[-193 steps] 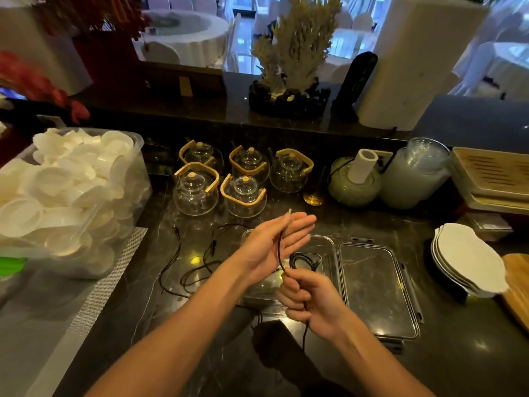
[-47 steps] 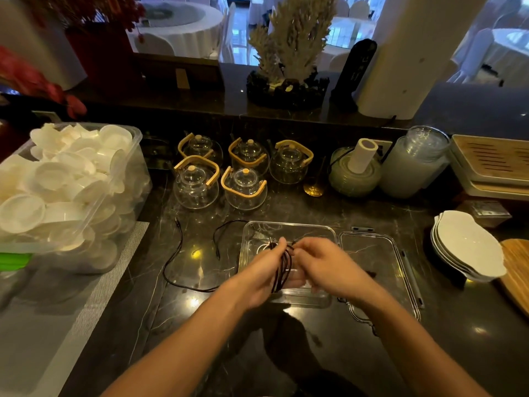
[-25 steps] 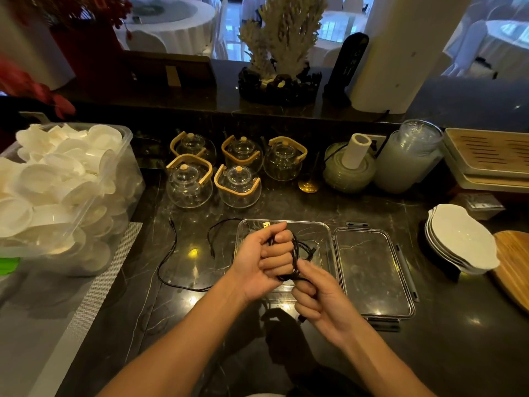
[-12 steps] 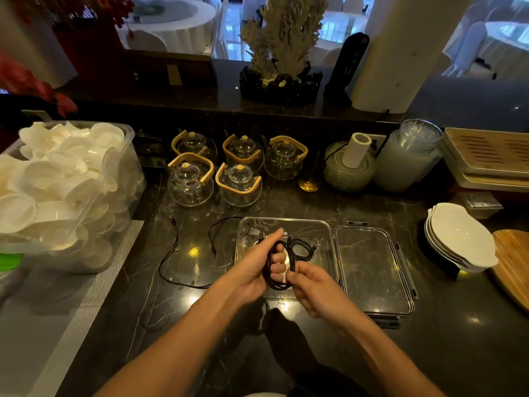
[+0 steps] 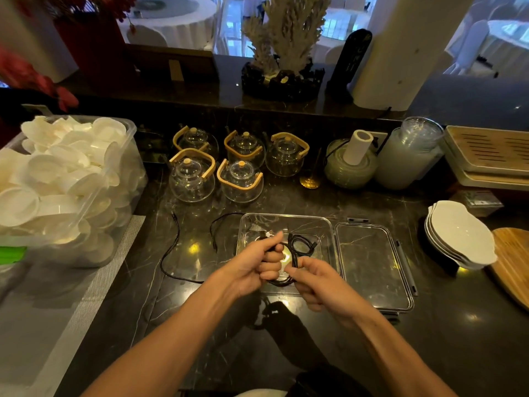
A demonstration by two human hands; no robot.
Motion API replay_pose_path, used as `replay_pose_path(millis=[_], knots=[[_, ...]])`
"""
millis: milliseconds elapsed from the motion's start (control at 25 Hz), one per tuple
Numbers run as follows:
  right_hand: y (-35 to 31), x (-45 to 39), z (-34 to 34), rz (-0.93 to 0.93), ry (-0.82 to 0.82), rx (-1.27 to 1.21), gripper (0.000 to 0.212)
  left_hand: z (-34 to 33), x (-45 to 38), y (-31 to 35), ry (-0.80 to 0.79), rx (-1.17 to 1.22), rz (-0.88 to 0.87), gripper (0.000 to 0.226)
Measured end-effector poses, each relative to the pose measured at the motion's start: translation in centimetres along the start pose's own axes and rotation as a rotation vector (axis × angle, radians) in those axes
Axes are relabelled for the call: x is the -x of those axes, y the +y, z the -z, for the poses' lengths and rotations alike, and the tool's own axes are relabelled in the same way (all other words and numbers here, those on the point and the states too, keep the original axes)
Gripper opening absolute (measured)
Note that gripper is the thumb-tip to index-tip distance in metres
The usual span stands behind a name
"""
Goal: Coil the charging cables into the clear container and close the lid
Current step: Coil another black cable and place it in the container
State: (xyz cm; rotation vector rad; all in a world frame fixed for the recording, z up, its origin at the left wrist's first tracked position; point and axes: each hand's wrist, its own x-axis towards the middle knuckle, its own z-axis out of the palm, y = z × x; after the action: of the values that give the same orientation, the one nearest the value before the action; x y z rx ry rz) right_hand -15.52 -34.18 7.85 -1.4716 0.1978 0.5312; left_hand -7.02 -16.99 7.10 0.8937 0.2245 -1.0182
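A clear rectangular container stands open on the dark marble counter, its clear lid lying flat just to its right. Inside the container lies one coiled black cable. Over the container's near edge both hands hold a second black cable coil: my left hand is curled around its left side, and my right hand pinches its right side. Another black cable lies loose on the counter to the left of the container, and a thinner black lead runs beside it.
A large clear bin of white cups fills the left side on a grey mat. Several glass teapots stand behind the container. Stacked white dishes and a wooden board sit at the right, jars and trays behind them.
The long cable I was winding over my left hand is now a compact coil held low over the container's near edge. My hands have dropped closer to the container.
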Motion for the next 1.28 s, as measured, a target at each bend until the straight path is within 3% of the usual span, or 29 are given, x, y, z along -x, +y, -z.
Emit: replay_pose_path(millis=[120,280,440,560,640,800,960,1080,1280], knots=[[1.2,0.2,0.3,0.061,0.051,-0.158,0.027,-0.6,0.0,0.8,0.089,0.193,-0.133,0.035],[2.2,0.8,1.2,0.086,-0.055,-0.303,0.019,-1.2,0.1,1.6,0.143,0.333,-0.217,0.041],[2.3,1.4,2.0,0.167,-0.210,-1.018,0.029,-1.8,0.3,1.7,0.163,0.358,-0.216,0.041],[1.9,0.8,2.2,0.201,-0.139,-1.238,0.034,-2.2,0.2,1.4,0.153,0.347,-0.198,0.040],[1.4,0.2,1.9,0.158,-0.091,-1.196,0.017,-2.6,0.0,1.2,0.132,0.320,-0.178,0.040],[0.7,-1.1,2.4,0.000,-0.075,-1.126,0.022,-2.9,-0.3,0.7,0.119,0.159,-0.153,0.036],[0.6,-2.3,2.2,-0.131,0.072,-0.769,0.012,-2.8,-0.5,0.1,0.110,0.071,-0.149,0.035],[0.6,-2.4,1.7,-0.097,0.115,-0.493,0.010,-2.4,-0.9,0.0,0.180,-0.002,-0.198,0.036],[0.6,-2.0,1.3,0.003,0.024,-0.467,0.013,-1.8,-1.3,-0.3,0.285,-0.046,-0.222,0.036]])
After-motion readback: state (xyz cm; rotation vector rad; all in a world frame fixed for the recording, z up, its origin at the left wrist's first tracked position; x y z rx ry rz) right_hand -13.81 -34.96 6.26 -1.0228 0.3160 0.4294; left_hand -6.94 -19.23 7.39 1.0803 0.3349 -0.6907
